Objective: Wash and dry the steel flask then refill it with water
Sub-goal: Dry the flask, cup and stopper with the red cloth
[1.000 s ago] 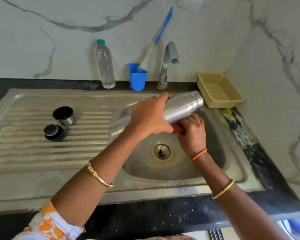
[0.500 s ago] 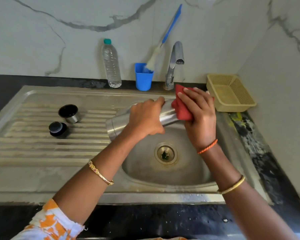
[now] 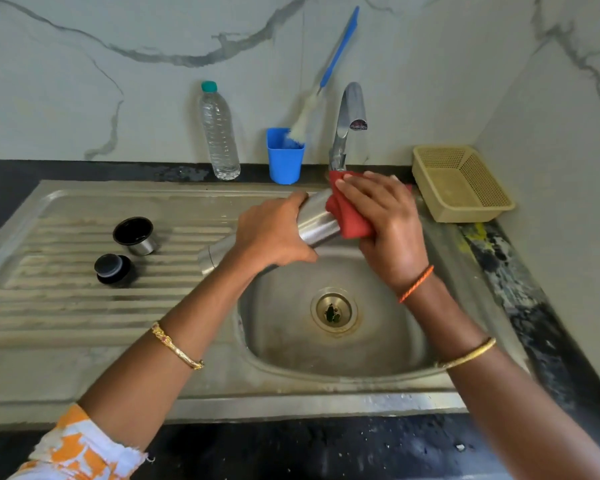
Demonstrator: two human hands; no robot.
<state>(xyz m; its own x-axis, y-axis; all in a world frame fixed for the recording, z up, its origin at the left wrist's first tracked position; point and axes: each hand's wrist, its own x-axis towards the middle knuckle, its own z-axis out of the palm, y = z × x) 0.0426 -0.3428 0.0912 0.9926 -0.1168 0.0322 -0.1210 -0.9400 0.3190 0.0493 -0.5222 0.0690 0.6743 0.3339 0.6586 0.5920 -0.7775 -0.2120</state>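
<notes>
The polished cylindrical steel flask (image 3: 317,221) is lying almost level in the air, above the far rim of the round stainless steel sink basin (image 3: 291,341). The left hand (image 3: 274,233) is gripping its middle with curled fingers. The right hand (image 3: 385,220) is pressing a folded red cloth (image 3: 347,220) around the end that is pointing away from the person, so that end is hidden. This looks like the drying step.

A smooth, maybe wet, body can be slipping from one hand if the cloth is pulling too hard; then it is falling into the basin. Beside the basin, on the ribbed drainboard, the small steel cup with black inside (image 3: 135,235) and the black round stopper (image 3: 113,269) are standing well apart from the flask.

Behind the basin the room is tighter: the curved chrome tap (image 3: 347,126) is just beyond the cloth, the beige perforated plastic basket (image 3: 461,183) is near the right hand, and the blue plastic cup (image 3: 284,155) and clear plastic water bottle (image 3: 219,133) are standing at the wall.
</notes>
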